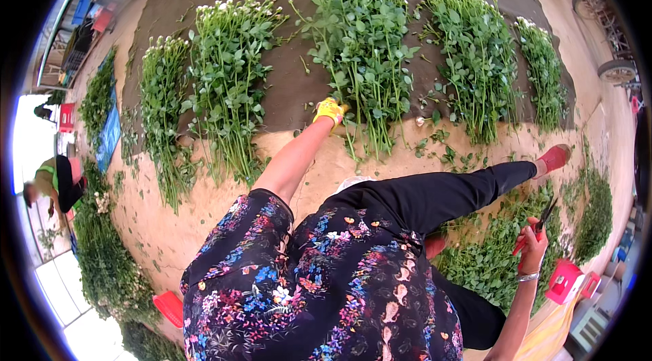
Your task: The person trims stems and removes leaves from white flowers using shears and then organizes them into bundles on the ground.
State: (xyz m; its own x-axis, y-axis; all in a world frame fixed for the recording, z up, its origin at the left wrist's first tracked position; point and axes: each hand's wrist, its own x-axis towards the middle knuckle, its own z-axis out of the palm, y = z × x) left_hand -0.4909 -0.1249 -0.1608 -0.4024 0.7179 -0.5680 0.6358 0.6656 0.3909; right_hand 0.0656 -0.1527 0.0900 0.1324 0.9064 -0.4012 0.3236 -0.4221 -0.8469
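My left hand [332, 110], in a yellow patterned glove, reaches to the left edge of the middle pile of white-budded rose stems [364, 55]. Its fingertips meet the stems, but whether they grip any is hidden. Held out at my right side, my right hand [532, 246] grasps red-handled pruning shears [544, 216], the dark blades pointing up and away. More cut-flower piles lie in a row on the brown cloth [290, 83]: two to the left [232, 70] and two to the right [473, 50]. Their buds face away from me, stem ends towards me.
Loose leaves [451, 149] and one fallen bud [419, 121] litter the floor. Cut greenery [494, 254] is heaped beside my legs. A red plastic stool [564, 279] stands at right, a red basket [169, 308] at lower left. Another person [58, 182] bends by heaped flowers [102, 249].
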